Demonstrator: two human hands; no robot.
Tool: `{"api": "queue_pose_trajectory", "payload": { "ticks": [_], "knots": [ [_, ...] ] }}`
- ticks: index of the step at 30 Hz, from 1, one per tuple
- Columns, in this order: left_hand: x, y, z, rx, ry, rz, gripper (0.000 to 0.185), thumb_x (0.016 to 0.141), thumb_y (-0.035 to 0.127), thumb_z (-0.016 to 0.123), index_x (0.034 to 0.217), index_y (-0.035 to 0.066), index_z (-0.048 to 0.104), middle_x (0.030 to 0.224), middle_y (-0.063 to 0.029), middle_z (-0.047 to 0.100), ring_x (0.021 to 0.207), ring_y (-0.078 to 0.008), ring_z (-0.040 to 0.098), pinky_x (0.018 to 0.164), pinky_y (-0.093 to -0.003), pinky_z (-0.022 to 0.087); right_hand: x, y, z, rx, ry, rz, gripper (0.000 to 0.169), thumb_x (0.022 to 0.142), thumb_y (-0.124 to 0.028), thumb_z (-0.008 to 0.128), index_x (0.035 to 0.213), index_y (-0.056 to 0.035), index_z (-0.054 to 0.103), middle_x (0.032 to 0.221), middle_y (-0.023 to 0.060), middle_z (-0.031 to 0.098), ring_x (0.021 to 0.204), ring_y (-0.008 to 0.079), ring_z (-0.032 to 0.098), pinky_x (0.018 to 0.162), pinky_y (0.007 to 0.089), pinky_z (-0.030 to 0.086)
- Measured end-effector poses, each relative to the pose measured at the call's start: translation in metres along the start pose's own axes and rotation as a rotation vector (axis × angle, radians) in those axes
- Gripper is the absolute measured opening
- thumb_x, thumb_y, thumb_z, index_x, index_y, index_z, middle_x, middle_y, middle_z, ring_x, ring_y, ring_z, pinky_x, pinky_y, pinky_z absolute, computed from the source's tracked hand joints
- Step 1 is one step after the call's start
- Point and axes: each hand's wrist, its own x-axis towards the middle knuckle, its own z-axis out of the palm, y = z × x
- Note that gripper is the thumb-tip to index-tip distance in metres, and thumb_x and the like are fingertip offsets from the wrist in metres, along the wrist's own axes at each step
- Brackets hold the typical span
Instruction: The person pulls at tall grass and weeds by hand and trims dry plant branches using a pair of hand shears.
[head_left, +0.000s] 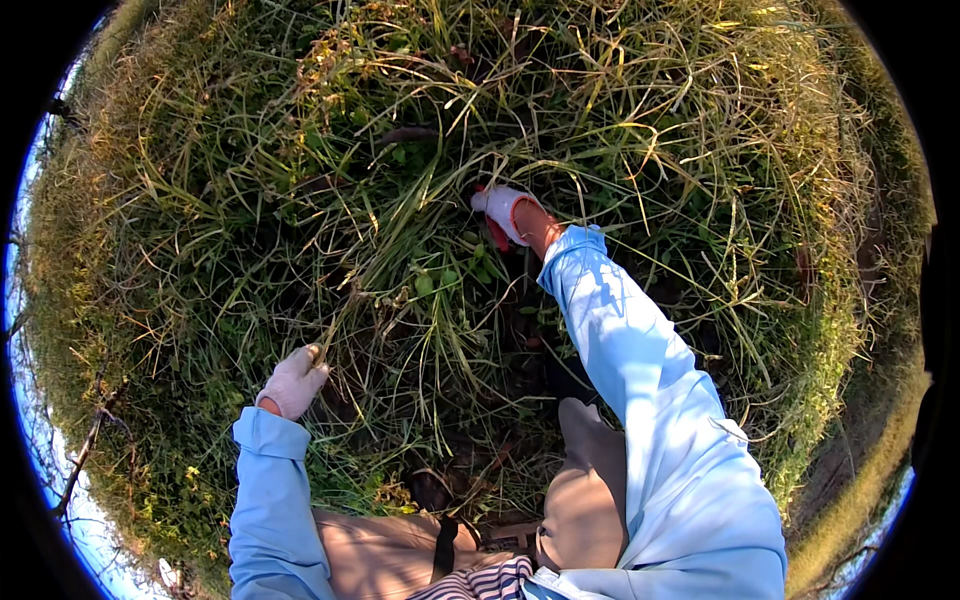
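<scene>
My left hand (295, 380), in a pale knitted work glove, is at the lower left. Its fingers are curled round a few grass stems (330, 341) at the edge of a loose clump. Farther out, near the middle, my right hand (504, 213) reaches into the tall grass (405, 247). That hand wears a white glove with a red cuff edge and red on the palm side. Grass blades cover its fingertips, so what they grip is hidden. Long green blades lie bent over between the two hands.
Dense green and dry grass (675, 127) surrounds me. A bare thorny-looking branch (86, 450) stands at the left rim. My bent knee (589, 487) in tan trousers and a dark shoe (430, 489) are close below. Dark shaded soil shows under the right forearm.
</scene>
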Motion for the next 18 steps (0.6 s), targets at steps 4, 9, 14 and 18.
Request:
{"api": "queue_pose_trajectory", "payload": {
  "ticks": [4,9,14,18],
  "knots": [
    [-0.004,-0.003,0.001,-0.017,0.011,0.001,0.048,0.093,0.024,0.058,0.132,-0.003,0.051,0.127,-0.0224,0.058,0.118,-0.0376,0.055,0.101,-0.0389,0.044,0.025,-0.014,-0.014,-0.193,-0.082,0.059,0.049,0.054,-0.01,0.084,0.1,-0.0029,0.067,0.087,0.0139,0.073,0.082,0.0295,0.072,0.063,0.0413,0.057],
    [0.002,-0.013,0.004,-0.03,0.014,0.039,0.048,0.093,0.025,0.058,0.131,-0.004,0.052,0.126,-0.023,0.058,0.117,-0.0378,0.056,0.1,-0.0396,0.044,0.053,0.014,0.022,0.423,0.071,0.326,0.04,0.085,-0.032,0.053,0.107,-0.0012,0.063,0.094,0.0171,0.071,0.076,0.0288,0.069,0.064,0.0415,0.055],
    [-0.005,-0.02,0.007,-0.062,-0.005,-0.019,0.047,0.093,0.025,0.058,0.131,-0.002,0.052,0.124,-0.0231,0.059,0.115,-0.0383,0.056,0.1,-0.0393,0.044,0.017,-0.02,0.016,0.332,0.152,0.307,0.035,0.091,-0.03,0.055,0.108,-0.0006,0.062,0.098,0.0173,0.067,0.082,0.0302,0.066,0.07,0.0396,0.053],
    [-0.003,0.013,-0.008,-0.034,-0.009,0.033,0.045,0.092,0.026,0.059,0.129,0.002,0.054,0.128,-0.0226,0.056,0.117,-0.0395,0.054,0.1,-0.0408,0.044,-0.006,-0.006,0.016,-0.134,0.275,0.19,0.028,0.085,-0.023,0.058,0.099,-0.0003,0.067,0.101,0.0235,0.068,0.095,0.0369,0.067,0.078,0.0429,0.055]
  ]
}}
